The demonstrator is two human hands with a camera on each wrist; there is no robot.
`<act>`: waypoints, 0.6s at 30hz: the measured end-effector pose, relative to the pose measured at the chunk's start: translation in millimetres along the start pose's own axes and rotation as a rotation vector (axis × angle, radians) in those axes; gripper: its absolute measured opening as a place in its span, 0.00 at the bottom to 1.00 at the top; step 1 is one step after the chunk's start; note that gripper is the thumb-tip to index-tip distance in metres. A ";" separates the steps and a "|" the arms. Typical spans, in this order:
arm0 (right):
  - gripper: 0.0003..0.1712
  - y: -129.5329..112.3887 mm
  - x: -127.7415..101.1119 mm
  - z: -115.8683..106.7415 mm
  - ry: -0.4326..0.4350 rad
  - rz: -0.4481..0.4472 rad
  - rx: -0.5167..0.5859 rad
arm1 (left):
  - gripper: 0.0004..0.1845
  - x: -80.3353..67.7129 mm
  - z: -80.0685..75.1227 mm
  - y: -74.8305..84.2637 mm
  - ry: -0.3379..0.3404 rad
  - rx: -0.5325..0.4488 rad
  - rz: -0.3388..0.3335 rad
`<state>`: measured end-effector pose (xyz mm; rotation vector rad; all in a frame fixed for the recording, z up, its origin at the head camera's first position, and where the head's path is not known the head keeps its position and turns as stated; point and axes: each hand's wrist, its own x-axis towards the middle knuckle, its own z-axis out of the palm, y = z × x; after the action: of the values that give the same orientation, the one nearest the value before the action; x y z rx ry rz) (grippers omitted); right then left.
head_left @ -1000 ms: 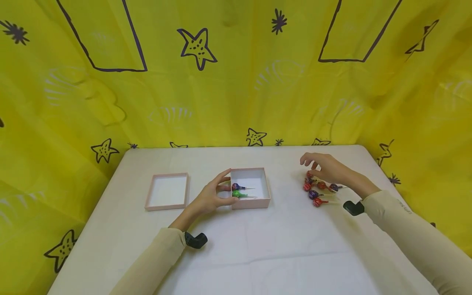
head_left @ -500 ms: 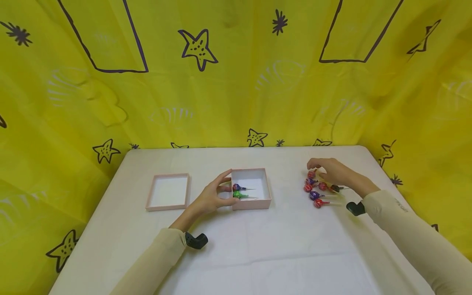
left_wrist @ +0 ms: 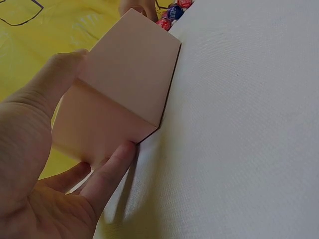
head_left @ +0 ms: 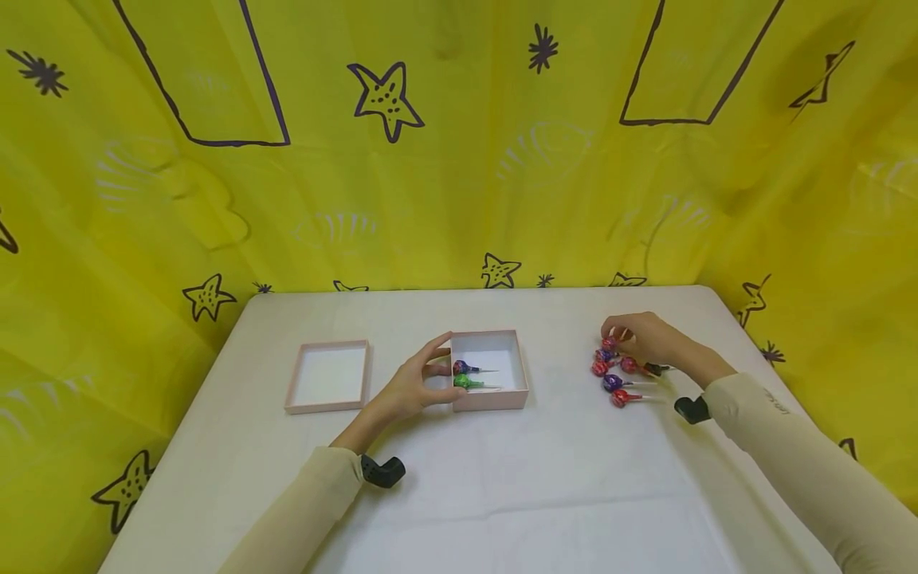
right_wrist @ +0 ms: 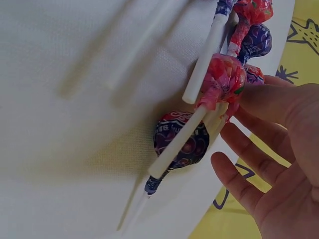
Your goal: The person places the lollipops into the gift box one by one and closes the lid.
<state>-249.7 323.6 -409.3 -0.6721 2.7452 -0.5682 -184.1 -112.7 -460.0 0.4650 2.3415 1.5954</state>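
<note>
My left hand [head_left: 407, 389] grips the left side of a small pink open-topped box [head_left: 491, 401], thumb at its front corner and index finger at its back corner. Inside the box lie a blue-purple lollipop [head_left: 463, 367] and a green lollipop [head_left: 466, 382], sticks pointing right. Over on the right, my right hand [head_left: 651, 338] pinches a red-wrapped lollipop [head_left: 609, 344] at the far end of a loose pile. The right wrist view has the thumb and index finger at that far lollipop, partly hidden, while a red lollipop [right_wrist: 224, 79] and a dark purple one [right_wrist: 180, 142] lie nearer.
Left of the box lies a shallow pink-rimmed lid [head_left: 328, 378], its white inside up. Several red and purple lollipops, among them a purple one [head_left: 613, 383] and a red one [head_left: 620, 398], lie on the white-covered table [head_left: 538, 494]. A yellow curtain [head_left: 445, 199] hangs behind.
My right hand has come down and slightly right onto the far end of the lollipop pile, its fingers closing on a red one. The left hand stays on the box.
</note>
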 end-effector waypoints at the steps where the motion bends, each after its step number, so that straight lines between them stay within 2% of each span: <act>1: 0.12 0.2 -0.3 0.1 0.001 0.004 0.007 | 0.53 0.1 0.1 0.2 0.000 0.002 0.000; 12: 0.13 4.7 0.8 2.1 0.016 -0.004 -0.031 | 0.53 1.0 0.2 -0.5 -0.004 0.012 0.004; 18: 0.13 4.7 2.5 2.0 0.004 -0.001 -0.016 | 0.52 0.6 0.0 -0.2 -0.004 0.011 0.005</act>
<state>-253.0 325.6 -413.4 -0.6772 2.7556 -0.5492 -184.8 -112.6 -460.2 0.4766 2.3492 1.5839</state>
